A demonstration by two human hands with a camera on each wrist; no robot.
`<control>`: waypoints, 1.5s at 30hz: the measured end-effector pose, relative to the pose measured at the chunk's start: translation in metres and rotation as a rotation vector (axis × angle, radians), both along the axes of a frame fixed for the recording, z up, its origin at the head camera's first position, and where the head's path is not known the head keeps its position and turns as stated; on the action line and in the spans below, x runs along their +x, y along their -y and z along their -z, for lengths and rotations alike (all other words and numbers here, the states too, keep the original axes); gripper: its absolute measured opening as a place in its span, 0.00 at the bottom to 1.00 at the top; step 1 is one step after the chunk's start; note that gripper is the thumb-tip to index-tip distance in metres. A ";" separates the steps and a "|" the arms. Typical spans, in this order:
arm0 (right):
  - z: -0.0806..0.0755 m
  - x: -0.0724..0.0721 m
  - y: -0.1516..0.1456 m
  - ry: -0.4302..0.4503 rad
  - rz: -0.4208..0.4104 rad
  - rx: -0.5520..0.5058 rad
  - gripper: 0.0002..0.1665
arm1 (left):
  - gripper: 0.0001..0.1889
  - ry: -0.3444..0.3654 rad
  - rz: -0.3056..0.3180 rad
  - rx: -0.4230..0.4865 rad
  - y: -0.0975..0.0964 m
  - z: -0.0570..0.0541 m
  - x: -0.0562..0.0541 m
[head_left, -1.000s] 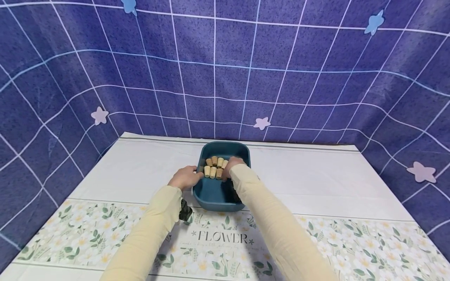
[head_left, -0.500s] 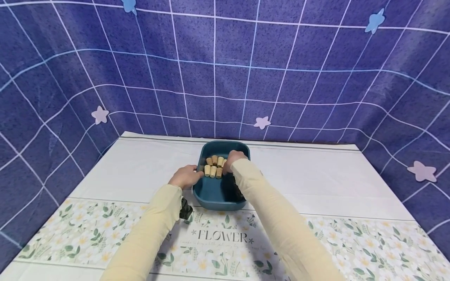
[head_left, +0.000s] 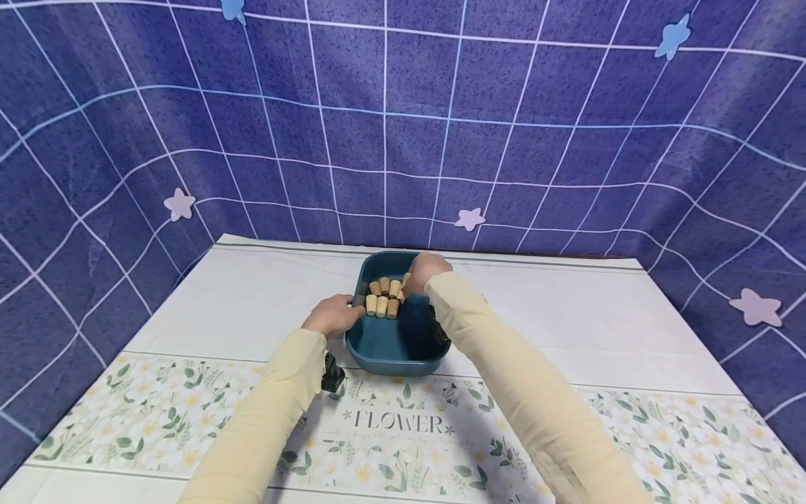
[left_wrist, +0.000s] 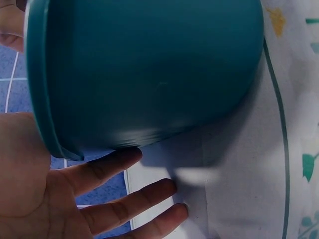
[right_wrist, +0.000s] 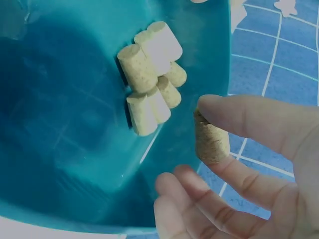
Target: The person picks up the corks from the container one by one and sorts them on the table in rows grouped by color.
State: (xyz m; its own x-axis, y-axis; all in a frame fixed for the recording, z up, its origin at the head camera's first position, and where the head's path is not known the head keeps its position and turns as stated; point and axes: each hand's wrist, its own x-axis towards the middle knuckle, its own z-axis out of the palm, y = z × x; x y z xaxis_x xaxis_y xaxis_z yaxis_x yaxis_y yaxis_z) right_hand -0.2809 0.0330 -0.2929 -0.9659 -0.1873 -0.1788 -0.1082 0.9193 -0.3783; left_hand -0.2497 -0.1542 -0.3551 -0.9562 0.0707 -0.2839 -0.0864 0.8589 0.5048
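Observation:
My right hand (head_left: 428, 271) pinches a cork stopper (right_wrist: 212, 142) between thumb and index finger, above the tub's far right part. Its other fingers are loosely bent. Below it, several tapered corks (right_wrist: 137, 68) lie together in two rows inside the teal tub (head_left: 385, 366), some light, some browner. My left hand (head_left: 332, 316) holds the tub's left wall, thumb over the rim and index finger against the outside. In the left wrist view its remaining fingers (left_wrist: 157, 193) spread out below the wall; the thumb's tip is hidden there.
The tub stands on a white table cover (head_left: 554, 315) with a floral band (head_left: 189, 413) across the front. A purple-blue curtain (head_left: 415, 140) with grid lines and stars hangs behind and at both sides. Black wrist devices (head_left: 331, 374) sit under the sleeves.
My right hand has risen from the cork rows toward the tub's far right, lifting a cork in its pinch. The left hand stays at the tub's left wall.

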 end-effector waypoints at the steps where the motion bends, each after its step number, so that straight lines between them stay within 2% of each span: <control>1: -0.002 0.002 -0.002 -0.004 -0.003 -0.003 0.20 | 0.30 0.002 -0.005 0.002 0.000 0.000 0.000; 13: -0.011 -0.004 -0.027 -0.036 -0.002 -0.059 0.25 | 0.30 0.014 -0.025 0.008 0.000 0.002 -0.002; 15: -0.012 -0.005 -0.032 -0.047 -0.011 -0.052 0.23 | 0.30 0.014 -0.027 0.008 0.000 0.002 -0.002; 22: -0.014 -0.004 -0.048 -0.065 -0.002 -0.022 0.29 | 0.30 0.024 -0.029 0.011 0.000 0.002 -0.001; 28: -0.015 -0.001 -0.058 -0.082 0.006 -0.007 0.28 | 0.31 0.031 -0.020 -0.002 -0.001 0.000 -0.001; 39: -0.010 -0.002 -0.081 -0.088 0.017 -0.015 0.28 | 0.30 0.020 -0.028 0.002 -0.002 0.002 -0.002; 45: -0.005 -0.001 -0.094 -0.082 0.013 -0.019 0.27 | 0.30 0.016 -0.012 -0.018 -0.002 0.000 0.000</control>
State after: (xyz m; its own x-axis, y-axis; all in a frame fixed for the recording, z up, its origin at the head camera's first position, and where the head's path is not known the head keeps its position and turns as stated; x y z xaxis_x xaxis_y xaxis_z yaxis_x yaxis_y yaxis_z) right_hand -0.2821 0.1265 -0.2877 -0.9795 -0.1774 -0.0954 -0.1279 0.9136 -0.3860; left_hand -0.2500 -0.1522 -0.3547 -0.9523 0.0542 -0.3003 -0.1044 0.8670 0.4873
